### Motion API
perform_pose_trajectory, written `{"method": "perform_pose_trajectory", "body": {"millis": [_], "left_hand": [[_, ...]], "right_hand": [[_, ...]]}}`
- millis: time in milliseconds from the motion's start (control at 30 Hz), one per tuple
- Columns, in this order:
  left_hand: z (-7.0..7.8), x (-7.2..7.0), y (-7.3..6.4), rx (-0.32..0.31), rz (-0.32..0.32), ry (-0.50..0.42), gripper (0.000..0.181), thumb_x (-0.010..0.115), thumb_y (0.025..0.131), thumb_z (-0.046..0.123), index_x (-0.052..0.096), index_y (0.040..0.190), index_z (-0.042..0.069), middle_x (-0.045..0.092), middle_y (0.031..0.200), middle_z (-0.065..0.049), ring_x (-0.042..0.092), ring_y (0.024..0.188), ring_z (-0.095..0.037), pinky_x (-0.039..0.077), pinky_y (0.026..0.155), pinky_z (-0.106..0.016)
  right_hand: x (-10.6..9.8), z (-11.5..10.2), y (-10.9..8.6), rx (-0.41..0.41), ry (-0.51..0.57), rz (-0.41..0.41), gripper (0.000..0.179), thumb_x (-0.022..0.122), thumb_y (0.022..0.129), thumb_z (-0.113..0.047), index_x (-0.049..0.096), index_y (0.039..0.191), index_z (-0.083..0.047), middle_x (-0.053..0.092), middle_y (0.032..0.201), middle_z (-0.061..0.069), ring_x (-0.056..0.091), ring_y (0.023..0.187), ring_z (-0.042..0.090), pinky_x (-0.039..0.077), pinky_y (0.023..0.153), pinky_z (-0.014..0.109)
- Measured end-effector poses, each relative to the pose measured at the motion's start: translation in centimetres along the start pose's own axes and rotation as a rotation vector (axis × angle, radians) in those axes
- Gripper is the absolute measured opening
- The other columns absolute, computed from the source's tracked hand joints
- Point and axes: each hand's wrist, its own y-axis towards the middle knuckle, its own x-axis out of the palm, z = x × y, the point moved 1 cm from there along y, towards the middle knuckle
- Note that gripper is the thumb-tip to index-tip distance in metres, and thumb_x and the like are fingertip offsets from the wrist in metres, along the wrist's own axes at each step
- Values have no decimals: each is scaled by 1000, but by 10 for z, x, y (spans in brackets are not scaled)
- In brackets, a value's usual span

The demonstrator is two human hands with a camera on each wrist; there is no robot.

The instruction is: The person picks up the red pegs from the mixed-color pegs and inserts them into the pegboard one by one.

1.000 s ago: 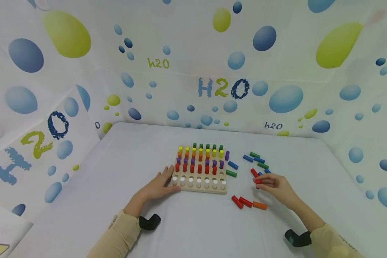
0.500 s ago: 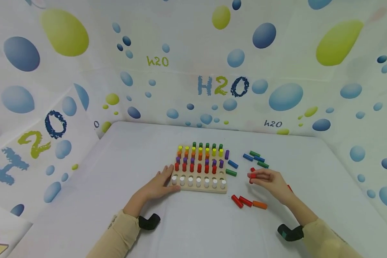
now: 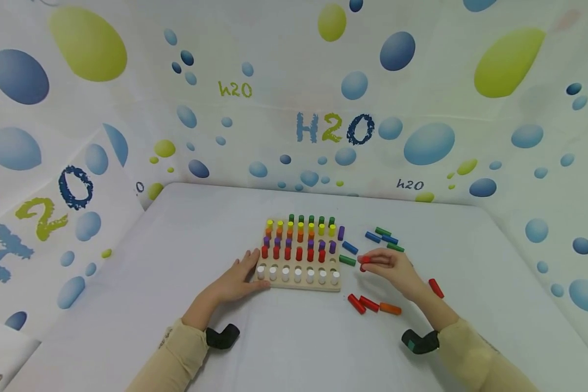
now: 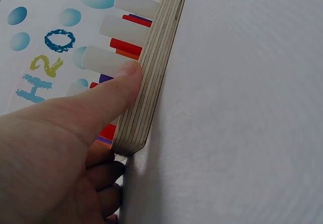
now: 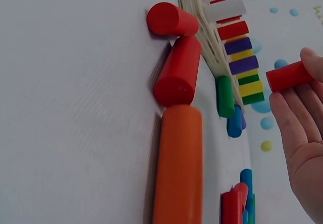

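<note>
A wooden pegboard (image 3: 299, 287) carries rows of white, red, purple, orange, yellow and green pegs. My left hand (image 3: 232, 282) rests at its near left corner, thumb (image 4: 118, 90) along the front edge and the other fingers spread along the left side. To the right of the board, my right hand (image 3: 397, 270) pinches a red peg (image 5: 287, 76) between thumb and fingers, tilted in the head view. In the red row (image 3: 299, 254), the rightmost hole (image 3: 333, 261) shows bare. A row of bare holes also runs between the red and white pegs (image 3: 298, 275).
Two red pegs (image 3: 369, 304) and an orange peg (image 3: 390, 308) lie in front of my right hand. Blue and green pegs (image 3: 383, 231) lie farther back, more beside the board, including a green peg (image 3: 347, 260). Another red peg (image 3: 436, 288) lies right of my wrist.
My right hand has moved left toward the board with the red peg pinched in it, uncovering a red peg by its wrist. The left hand has stayed at the board's corner.
</note>
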Motion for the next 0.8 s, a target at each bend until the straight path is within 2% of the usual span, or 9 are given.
{"method": "perform_pose_trajectory", "body": {"millis": [300, 500, 800], "left_hand": [[-3, 2, 1, 8, -2, -6, 95, 61, 81, 52, 13, 145, -1, 12, 150, -16, 2, 138, -31, 2, 111, -47], [-3, 2, -1, -9, -1, -6, 95, 61, 81, 52, 14, 145, 1, 12, 151, -15, 2, 138, -30, 2, 111, -46], [-1, 1, 1, -3, -3, -5, 95, 62, 81, 51, 13, 145, 1, 12, 151, -15, 2, 139, -29, 1, 111, -46]], "right_hand": [[13, -1, 17, 31, 5, 13, 33, 67, 84, -18, 59, 109, 2, 65, 108, 14, 64, 94, 14, 50, 83, 27], [22, -5, 30, 27, 5, 16, 32, 67, 84, -19, 59, 108, 1, 66, 106, 13, 63, 95, 16, 50, 85, 30], [30, -8, 39, 46, 13, 16, 30, 66, 84, -15, 58, 108, 1, 65, 107, 13, 63, 97, 20, 50, 84, 30]]}}
